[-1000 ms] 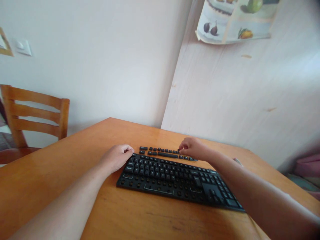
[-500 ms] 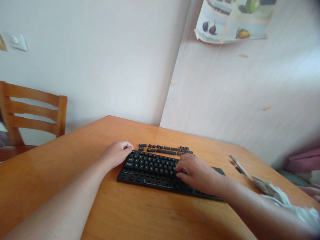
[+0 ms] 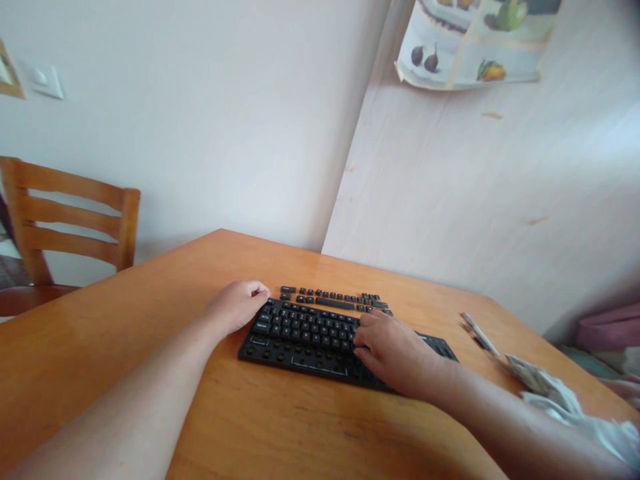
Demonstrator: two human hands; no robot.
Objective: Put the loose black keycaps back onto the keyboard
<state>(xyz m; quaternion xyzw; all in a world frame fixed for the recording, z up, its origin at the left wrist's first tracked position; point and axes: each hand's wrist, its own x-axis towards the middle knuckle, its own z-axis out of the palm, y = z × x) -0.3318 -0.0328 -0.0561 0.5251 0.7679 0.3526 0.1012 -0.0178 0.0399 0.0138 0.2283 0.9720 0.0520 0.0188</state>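
Note:
A black keyboard (image 3: 310, 340) lies on the wooden table in front of me. Its lower rows lack keycaps and show bare sockets, while the upper rows still carry theirs. My left hand (image 3: 239, 307) is closed at the keyboard's far left corner, fingers curled against the edge. Over the right part of the keyboard, my right hand (image 3: 390, 350) has its thumb and fingers bent together on the keys; what is between the fingertips is hidden. Just behind the keyboard, loose keycaps (image 3: 333, 295) lie in rows, with the long space bar (image 3: 335, 304) among them.
The table (image 3: 260, 427) meets a pale wall behind. On its right side lie thin brushes or pens (image 3: 479, 333) and a crumpled cloth (image 3: 547, 390). A wooden chair (image 3: 75, 220) stands to the left. Part of another person's hand (image 3: 623, 390) shows at the right edge.
The view has shifted slightly, so everything sits a little further right. Both hands keep nearly the same places on the keyboard.

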